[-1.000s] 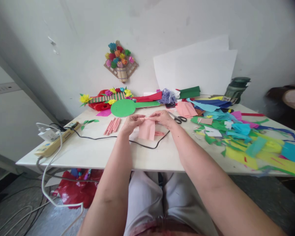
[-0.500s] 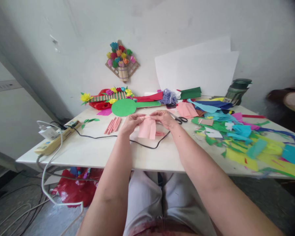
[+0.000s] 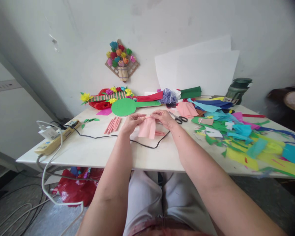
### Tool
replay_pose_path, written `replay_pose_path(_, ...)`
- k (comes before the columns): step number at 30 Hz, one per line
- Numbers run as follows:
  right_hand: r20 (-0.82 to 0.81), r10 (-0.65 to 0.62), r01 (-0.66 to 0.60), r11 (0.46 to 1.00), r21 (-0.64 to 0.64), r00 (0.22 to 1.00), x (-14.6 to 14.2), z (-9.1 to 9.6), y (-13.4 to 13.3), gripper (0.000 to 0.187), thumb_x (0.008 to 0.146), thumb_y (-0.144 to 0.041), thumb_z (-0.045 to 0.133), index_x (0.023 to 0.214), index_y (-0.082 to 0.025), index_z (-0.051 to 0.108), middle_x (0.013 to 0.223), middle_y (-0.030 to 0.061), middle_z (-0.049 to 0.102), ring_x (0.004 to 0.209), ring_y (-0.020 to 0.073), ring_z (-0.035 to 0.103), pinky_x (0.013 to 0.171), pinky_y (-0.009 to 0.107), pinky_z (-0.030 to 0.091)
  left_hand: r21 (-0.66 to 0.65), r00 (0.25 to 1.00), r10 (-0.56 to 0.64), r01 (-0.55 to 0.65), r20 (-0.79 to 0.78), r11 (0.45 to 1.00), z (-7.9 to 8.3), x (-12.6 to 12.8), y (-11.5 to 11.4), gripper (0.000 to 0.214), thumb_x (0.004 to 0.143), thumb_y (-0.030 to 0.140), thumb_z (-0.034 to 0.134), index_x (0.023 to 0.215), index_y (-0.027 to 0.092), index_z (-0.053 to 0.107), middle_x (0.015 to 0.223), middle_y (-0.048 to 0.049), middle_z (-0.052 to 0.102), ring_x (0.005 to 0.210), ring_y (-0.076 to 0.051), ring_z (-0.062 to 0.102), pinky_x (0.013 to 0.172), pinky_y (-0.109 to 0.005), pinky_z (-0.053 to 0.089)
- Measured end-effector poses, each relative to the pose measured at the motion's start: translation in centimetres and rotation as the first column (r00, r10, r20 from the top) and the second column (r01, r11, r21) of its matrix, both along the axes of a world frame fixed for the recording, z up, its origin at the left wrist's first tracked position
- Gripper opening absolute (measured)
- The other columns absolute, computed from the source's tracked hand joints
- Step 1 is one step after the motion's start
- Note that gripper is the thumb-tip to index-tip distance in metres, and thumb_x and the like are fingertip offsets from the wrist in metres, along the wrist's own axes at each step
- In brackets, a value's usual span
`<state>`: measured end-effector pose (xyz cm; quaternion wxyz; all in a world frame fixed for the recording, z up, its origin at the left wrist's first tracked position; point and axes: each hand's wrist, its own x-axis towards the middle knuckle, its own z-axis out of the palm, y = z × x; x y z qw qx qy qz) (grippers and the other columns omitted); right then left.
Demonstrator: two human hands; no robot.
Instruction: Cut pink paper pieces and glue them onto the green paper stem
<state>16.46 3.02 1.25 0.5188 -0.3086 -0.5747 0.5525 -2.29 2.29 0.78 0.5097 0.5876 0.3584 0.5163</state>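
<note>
Both hands meet over the middle of the white table (image 3: 93, 152), pinching the top edge of a pink paper piece (image 3: 147, 128) that hangs down from the fingers. My left hand (image 3: 132, 122) grips its left end and my right hand (image 3: 164, 118) grips its right end, fingers closed. A few rolled pink paper sticks (image 3: 112, 125) lie just left of my left hand. One more pink stick (image 3: 159, 133) lies under the paper. Black-handled scissors (image 3: 179, 118) rest right of my right hand.
A black cable (image 3: 142, 144) runs under the hands to a power strip (image 3: 54, 140) at the left edge. Green paper disc (image 3: 123, 107), paper flowers (image 3: 108, 95) and coloured paper scraps (image 3: 238, 134) cover the back and right. A dark green jar (image 3: 238, 88) stands far right.
The hands and the pink paper stay almost where they were; only the fingers shift slightly along the paper's top edge.
</note>
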Motion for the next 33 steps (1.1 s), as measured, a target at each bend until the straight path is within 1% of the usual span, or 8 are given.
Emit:
replay_pose_path(2, 0.002, -0.016, 0.016, 1.0, -0.007, 1.0, -0.1, 0.02, -0.04, 0.03, 0.055, -0.037, 0.077, 0.071, -0.015, 0.064, 0.059, -0.0043, 0.058, 0.054, 0.008, 0.052, 0.054, 0.022, 0.042, 0.0, 1.0, -0.001, 0.001, -0.001, 1.0, -0.08, 0.02, 0.02, 0.042, 0.053, 0.032, 0.08, 0.089, 0.012, 0.071, 0.058, 0.001, 0.059, 0.051, -0.006, 0.047, 0.049, -0.02, 0.035)
replay_pose_path(4, 0.012, -0.022, 0.022, 1.0, -0.019, 1.0, -0.13, 0.06, -0.13, 0.034, 0.06, -0.043, 0.073, 0.075, -0.015, 0.064, 0.058, -0.0046, 0.056, 0.052, 0.0081, 0.05, 0.052, 0.021, 0.041, -0.002, 1.0, -0.005, 0.005, -0.003, 1.0, -0.16, 0.07, 0.09, 0.042, 0.053, 0.032, 0.08, 0.089, 0.012, 0.071, 0.059, 0.001, 0.059, 0.052, -0.006, 0.048, 0.05, -0.02, 0.036)
replay_pose_path(7, 0.074, -0.008, 0.009, 1.0, -0.017, 0.997, -0.12, 0.03, -0.21, 0.037, 0.064, -0.05, 0.069, 0.074, -0.015, 0.065, 0.054, -0.0039, 0.054, 0.05, 0.0088, 0.049, 0.049, 0.022, 0.039, -0.01, 1.0, -0.015, 0.015, -0.005, 1.0, -0.24, 0.23, 0.18, 0.043, 0.052, 0.033, 0.081, 0.089, 0.012, 0.071, 0.061, -0.0001, 0.061, 0.056, -0.008, 0.052, 0.055, -0.021, 0.039)
replay_pose_path(12, 0.155, -0.007, 0.003, 1.0, 0.031, 0.988, -0.15, -0.36, 0.11, 0.031, 0.052, -0.037, 0.079, 0.069, -0.014, 0.068, 0.058, -0.0021, 0.06, 0.052, 0.009, 0.05, 0.052, 0.022, 0.039, -0.008, 0.999, -0.041, 0.041, -0.024, 0.999, -0.33, 0.46, 0.17, 0.045, 0.052, 0.033, 0.081, 0.09, 0.012, 0.071, 0.066, -0.0024, 0.064, 0.06, -0.01, 0.055, 0.06, -0.024, 0.043)
replay_pose_path(16, 0.144, -0.016, 0.012, 0.999, 0.031, 0.99, -0.11, -0.5, 0.34, 0.027, 0.051, -0.031, 0.079, 0.07, -0.014, 0.07, 0.061, -0.0012, 0.063, 0.055, 0.0087, 0.051, 0.053, 0.022, 0.04, -0.002, 0.999, -0.031, 0.031, -0.019, 1.0, -0.48, 0.36, 0.27, 0.042, 0.053, 0.032, 0.081, 0.09, 0.013, 0.071, 0.066, -0.0015, 0.063, 0.057, -0.008, 0.053, 0.056, -0.021, 0.041)
replay_pose_path(20, 0.115, -0.002, 0.0, 1.0, 0.018, 0.993, 0.0, -0.34, 0.29, 0.029, 0.048, -0.026, 0.079, 0.073, -0.015, 0.071, 0.065, 0.0, 0.066, 0.059, 0.0096, 0.054, 0.059, 0.023, 0.043, -0.027, 0.999, -0.039, 0.039, 0.024, 0.999, -0.47, 0.21, 0.37, 0.042, 0.053, 0.032, 0.081, 0.09, 0.014, 0.071, 0.065, -0.0012, 0.063, 0.056, -0.008, 0.053, 0.054, -0.021, 0.041)
replay_pose_path(27, 0.086, -0.003, 0.003, 1.0, 0.007, 0.996, 0.0, -0.16, 0.08, 0.026, 0.05, -0.023, 0.076, 0.074, -0.015, 0.072, 0.069, 0.0016, 0.069, 0.063, 0.0116, 0.058, 0.064, 0.026, 0.047, -0.065, 0.996, -0.039, 0.044, 0.074, 0.997, -0.39, 0.14, 0.42, 0.04, 0.05, 0.028, 0.082, 0.086, 0.012, 0.071, 0.064, -0.0019, 0.063, 0.058, -0.009, 0.055, 0.055, -0.021, 0.042)
replay_pose_path(33, 0.078, -0.016, 0.016, 1.0, -0.002, 0.997, -0.05, -0.22, 0.08, 0.021, 0.055, -0.019, 0.07, 0.075, -0.016, 0.072, 0.063, -0.0004, 0.066, 0.059, 0.0103, 0.057, 0.061, 0.024, 0.045, -0.076, 0.994, -0.049, 0.057, 0.101, 0.995, -0.49, 0.06, 0.44, 0.037, 0.052, 0.028, 0.081, 0.084, 0.013, 0.071, 0.07, -0.0031, 0.066, 0.061, -0.01, 0.057, 0.058, -0.022, 0.043)
